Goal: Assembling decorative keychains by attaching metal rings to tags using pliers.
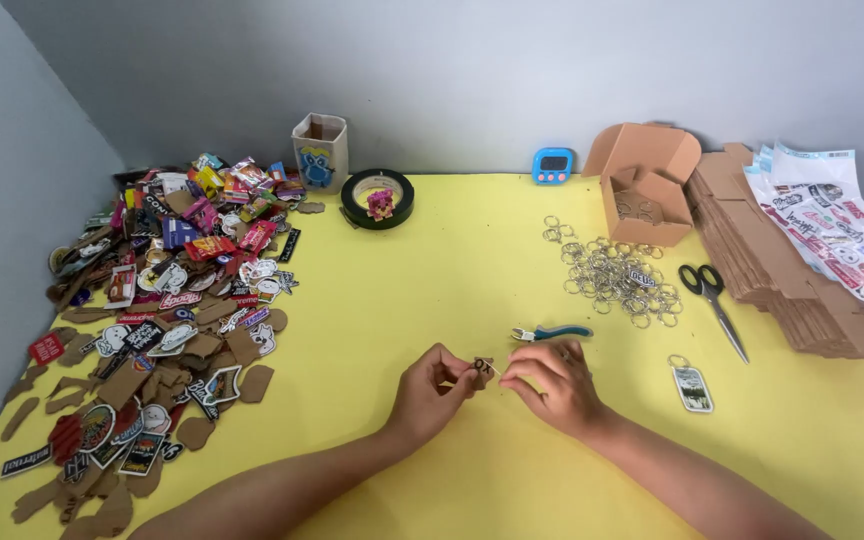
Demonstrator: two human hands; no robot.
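My left hand (434,393) and my right hand (554,385) meet low over the yellow table (432,280), pinching a small brown cardboard tag (482,369) between their fingertips. Whether a key ring is on the tag is too small to tell. Small pliers with blue-green handles (550,333) lie just behind my right hand. A finished key tag with a ring (692,385) rests to the right of that hand.
A loose pile of metal key rings (617,272) lies right of centre, with scissors (714,300) beside it. At the left spreads a heap of stickers and cardboard cutouts (167,300). An open cardboard box (644,185), stacked flat cardboard (792,275), sticker sheets (832,225), tape roll (377,198), cup (319,152) and blue timer (552,166) stand behind.
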